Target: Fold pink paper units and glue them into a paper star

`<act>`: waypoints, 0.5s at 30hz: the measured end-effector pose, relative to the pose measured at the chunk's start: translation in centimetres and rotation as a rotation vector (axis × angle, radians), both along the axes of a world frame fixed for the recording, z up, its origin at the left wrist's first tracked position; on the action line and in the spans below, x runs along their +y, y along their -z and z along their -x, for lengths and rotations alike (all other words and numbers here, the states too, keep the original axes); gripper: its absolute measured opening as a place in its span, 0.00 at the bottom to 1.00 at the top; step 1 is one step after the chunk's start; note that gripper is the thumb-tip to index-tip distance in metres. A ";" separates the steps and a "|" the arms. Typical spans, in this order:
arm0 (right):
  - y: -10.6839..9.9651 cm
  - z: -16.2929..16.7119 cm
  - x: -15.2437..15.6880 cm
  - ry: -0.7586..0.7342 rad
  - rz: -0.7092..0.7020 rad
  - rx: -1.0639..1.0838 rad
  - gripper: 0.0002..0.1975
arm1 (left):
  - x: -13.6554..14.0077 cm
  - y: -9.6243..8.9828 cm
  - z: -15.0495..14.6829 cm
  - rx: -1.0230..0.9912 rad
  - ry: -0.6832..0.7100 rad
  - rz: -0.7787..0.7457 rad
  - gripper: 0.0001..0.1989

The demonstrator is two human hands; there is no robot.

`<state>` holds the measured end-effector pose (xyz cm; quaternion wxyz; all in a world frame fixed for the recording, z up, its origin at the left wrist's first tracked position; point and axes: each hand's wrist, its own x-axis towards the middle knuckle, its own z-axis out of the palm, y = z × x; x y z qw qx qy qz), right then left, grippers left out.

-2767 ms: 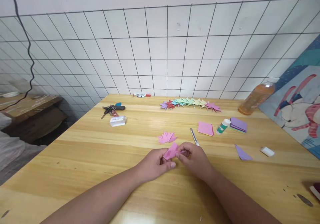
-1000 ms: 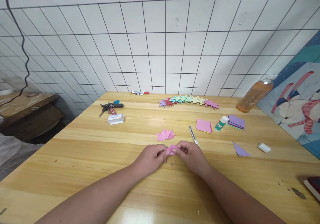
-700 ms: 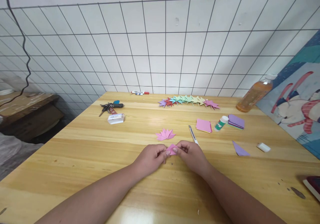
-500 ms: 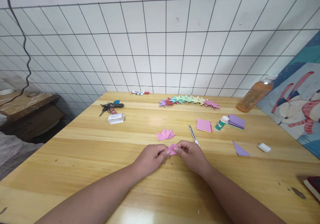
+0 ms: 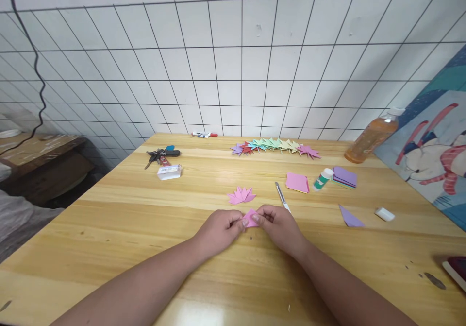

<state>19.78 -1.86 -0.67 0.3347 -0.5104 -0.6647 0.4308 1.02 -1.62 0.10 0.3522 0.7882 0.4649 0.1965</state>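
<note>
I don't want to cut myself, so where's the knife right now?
In the head view, the knife lies right of centre on the table, just beyond the right hand, between the pink fan and the pink stack.

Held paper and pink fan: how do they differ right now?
The held paper is pinched between the left hand and right hand; the pink fan lies free on the table. 
The pink fan spreads into several sharp points, whereas the held paper shows just one small patch, partly hidden by the hands. 
Both are pink.
</note>
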 end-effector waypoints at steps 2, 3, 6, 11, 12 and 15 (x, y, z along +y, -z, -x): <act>0.0 0.0 0.0 -0.002 0.011 0.003 0.15 | 0.0 0.1 0.0 0.006 0.003 0.002 0.16; 0.0 0.0 0.0 -0.004 0.017 0.005 0.15 | 0.1 0.2 0.0 0.010 0.006 0.002 0.16; 0.1 -0.1 0.0 -0.012 0.024 0.015 0.14 | 0.1 0.3 0.0 0.015 0.010 0.000 0.16; 0.1 -0.1 0.1 -0.022 0.014 0.045 0.12 | 0.2 0.5 0.0 0.019 -0.006 -0.012 0.18; 0.0 -0.1 0.1 -0.020 0.014 0.044 0.12 | 0.2 0.5 -0.1 0.018 -0.007 -0.011 0.18; -0.2 0.0 0.0 0.007 0.016 0.019 0.12 | 0.1 0.4 -0.1 0.008 -0.002 -0.001 0.17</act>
